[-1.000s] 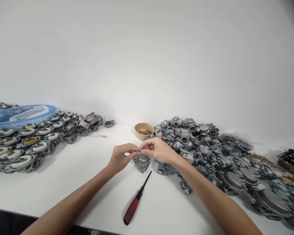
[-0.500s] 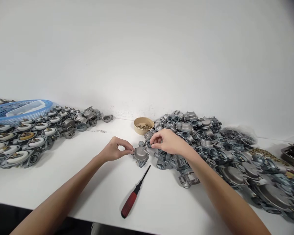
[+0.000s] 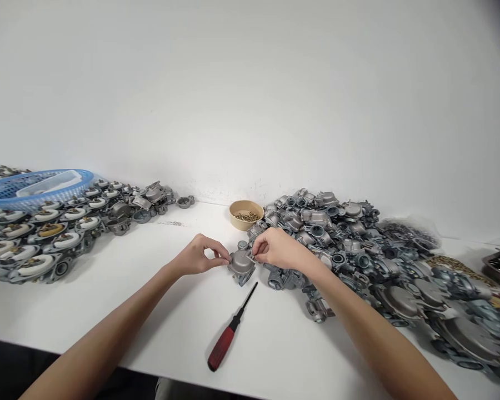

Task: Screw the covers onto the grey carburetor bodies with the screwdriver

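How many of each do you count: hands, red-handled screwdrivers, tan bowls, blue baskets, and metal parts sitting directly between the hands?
Hands, left hand and right hand: 2
Red-handled screwdriver: 1
Tan bowl: 1
Blue basket: 1
Metal part between the hands: 1
Total: 6

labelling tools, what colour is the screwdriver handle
The screwdriver handle is red and black, best seen in the head view.
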`<control>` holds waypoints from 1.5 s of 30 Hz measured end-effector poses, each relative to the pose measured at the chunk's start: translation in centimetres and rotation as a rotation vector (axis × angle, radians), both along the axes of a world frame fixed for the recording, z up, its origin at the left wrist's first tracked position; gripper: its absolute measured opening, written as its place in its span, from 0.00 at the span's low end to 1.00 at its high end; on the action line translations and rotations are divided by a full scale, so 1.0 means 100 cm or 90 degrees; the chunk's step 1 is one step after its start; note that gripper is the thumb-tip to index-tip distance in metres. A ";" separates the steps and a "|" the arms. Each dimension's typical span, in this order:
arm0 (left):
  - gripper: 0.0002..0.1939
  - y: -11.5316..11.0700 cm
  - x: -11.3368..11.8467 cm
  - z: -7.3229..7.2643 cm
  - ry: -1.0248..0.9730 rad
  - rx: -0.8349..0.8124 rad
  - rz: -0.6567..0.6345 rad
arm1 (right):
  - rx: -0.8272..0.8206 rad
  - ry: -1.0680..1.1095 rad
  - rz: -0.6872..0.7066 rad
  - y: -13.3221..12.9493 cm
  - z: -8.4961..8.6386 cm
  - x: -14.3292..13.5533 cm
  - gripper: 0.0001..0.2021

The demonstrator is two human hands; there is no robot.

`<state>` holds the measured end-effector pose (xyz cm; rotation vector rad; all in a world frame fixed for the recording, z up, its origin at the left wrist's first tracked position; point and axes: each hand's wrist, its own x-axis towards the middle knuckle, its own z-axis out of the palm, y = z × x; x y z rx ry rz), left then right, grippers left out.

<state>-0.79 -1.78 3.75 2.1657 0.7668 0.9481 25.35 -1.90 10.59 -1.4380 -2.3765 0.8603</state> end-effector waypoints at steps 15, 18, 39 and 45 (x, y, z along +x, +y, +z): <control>0.10 0.000 0.001 0.000 0.011 0.019 0.013 | 0.022 -0.036 -0.006 -0.003 0.005 0.000 0.04; 0.11 0.000 0.000 -0.001 0.010 0.026 0.010 | 0.077 -0.059 -0.008 -0.021 0.019 -0.003 0.02; 0.05 0.002 -0.002 -0.005 0.005 -0.008 -0.009 | 0.240 -0.328 0.575 -0.100 -0.028 -0.058 0.12; 0.06 -0.002 0.000 0.001 0.039 0.071 -0.055 | 0.323 -0.202 0.528 -0.092 0.025 -0.029 0.17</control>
